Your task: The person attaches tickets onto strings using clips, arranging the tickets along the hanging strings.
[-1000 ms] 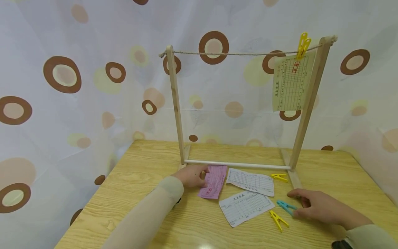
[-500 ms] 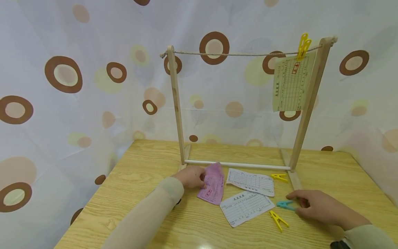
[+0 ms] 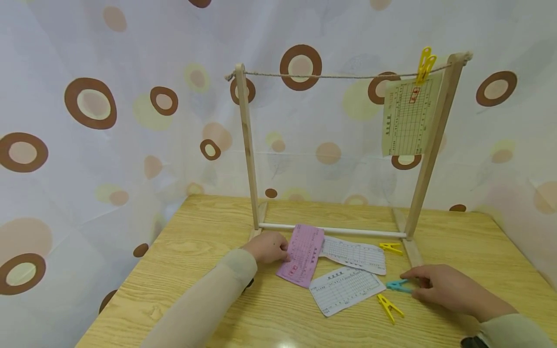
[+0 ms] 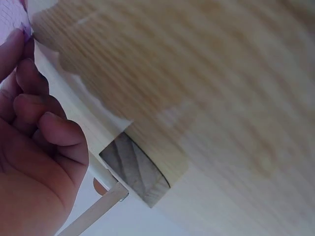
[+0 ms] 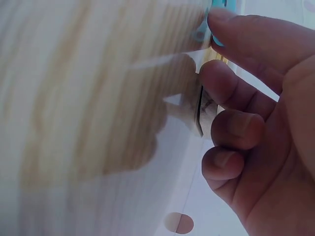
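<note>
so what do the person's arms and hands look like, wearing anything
Both arms wear long, pale beige sleeves that reach the wrists. The left hand and right hand are bare, with no gloves or rings visible. A dark band or device shows at each wrist, under the sleeve cuff; what it is cannot be told.

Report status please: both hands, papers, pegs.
Left hand pinches pink slip, edge lifted. Right hand pinches blue peg on table. Nothing blocking.
</note>
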Motion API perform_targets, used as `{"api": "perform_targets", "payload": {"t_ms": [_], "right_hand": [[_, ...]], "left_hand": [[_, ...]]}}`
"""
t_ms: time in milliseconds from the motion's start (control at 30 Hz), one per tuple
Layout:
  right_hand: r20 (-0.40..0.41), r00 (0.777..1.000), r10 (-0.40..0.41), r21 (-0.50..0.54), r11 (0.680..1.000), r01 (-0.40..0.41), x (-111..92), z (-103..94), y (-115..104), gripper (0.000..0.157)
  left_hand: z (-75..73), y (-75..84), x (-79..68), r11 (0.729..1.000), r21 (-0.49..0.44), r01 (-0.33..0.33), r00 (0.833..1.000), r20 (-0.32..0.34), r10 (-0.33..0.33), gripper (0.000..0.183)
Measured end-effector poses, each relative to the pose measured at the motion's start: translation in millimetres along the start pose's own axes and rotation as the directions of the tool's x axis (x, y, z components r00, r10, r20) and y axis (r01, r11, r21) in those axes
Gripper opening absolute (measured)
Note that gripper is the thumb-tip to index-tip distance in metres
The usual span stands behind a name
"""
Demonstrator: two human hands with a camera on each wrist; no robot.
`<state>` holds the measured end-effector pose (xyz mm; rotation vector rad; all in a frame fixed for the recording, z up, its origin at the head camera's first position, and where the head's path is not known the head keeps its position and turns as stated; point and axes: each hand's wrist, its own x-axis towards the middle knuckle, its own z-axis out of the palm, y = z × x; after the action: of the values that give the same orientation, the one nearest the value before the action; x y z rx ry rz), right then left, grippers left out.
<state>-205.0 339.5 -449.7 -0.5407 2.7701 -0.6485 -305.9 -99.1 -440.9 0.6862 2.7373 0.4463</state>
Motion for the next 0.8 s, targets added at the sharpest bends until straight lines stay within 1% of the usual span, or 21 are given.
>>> {"api": "perform_targets", "payload": {"t_ms": [67,133,267,333,500,600,700,800], "right_hand": [[-0.016,1.000,-0.014,-0.004,1.000,0.014,-0.1,-0.2,-0.7,0.033],[-0.028,0.999,-0.017,0.010,1.000,0.017,-0.2,-0.7,-1.6,0.029],[-0.043,0.999,0.009,0.067,0.998,-0.006,-1.5,-1.8,-3.2,0.026],[-0.052,0.999,0.003,0.085,0.996,0.002,-2.7,-2.0,-3.0,0.026],[-0.091,0.996,-0.025,0.117,0.992,0.036,-4.6,-2.9,-1.5,0.021],[-0.115,0.993,-0.024,0.153,0.987,0.042,-4.2,-5.8,-2.9,0.020],[-0.133,0.991,-0.026,0.187,0.981,0.051,-3.8,-9.4,-5.5,0.022],[-0.167,0.986,-0.023,0.184,0.981,0.054,-3.2,-12.7,-8.1,0.025]], "left_hand": [[-1.2,0.5,-0.7,1.000,0.000,-0.013,1.000,-0.004,0.013,0.040],[-2.2,0.9,-1.3,1.000,-0.001,-0.026,1.000,-0.010,0.026,0.036],[-2.5,1.2,-2.2,0.999,-0.021,-0.041,0.999,-0.031,0.040,0.024],[-2.3,1.1,-3.0,0.998,-0.035,-0.047,0.998,-0.047,0.045,0.020],[-3.1,1.9,-5.7,0.997,-0.044,-0.069,0.993,-0.096,0.065,0.018],[-4.3,3.3,-7.0,0.997,-0.038,-0.072,0.989,-0.129,0.066,0.017],[-5.6,5.0,-7.8,0.997,-0.029,-0.074,0.986,-0.153,0.068,0.018],[-6.6,6.5,-8.1,0.996,-0.014,-0.085,0.982,-0.168,0.081,0.022]]}}
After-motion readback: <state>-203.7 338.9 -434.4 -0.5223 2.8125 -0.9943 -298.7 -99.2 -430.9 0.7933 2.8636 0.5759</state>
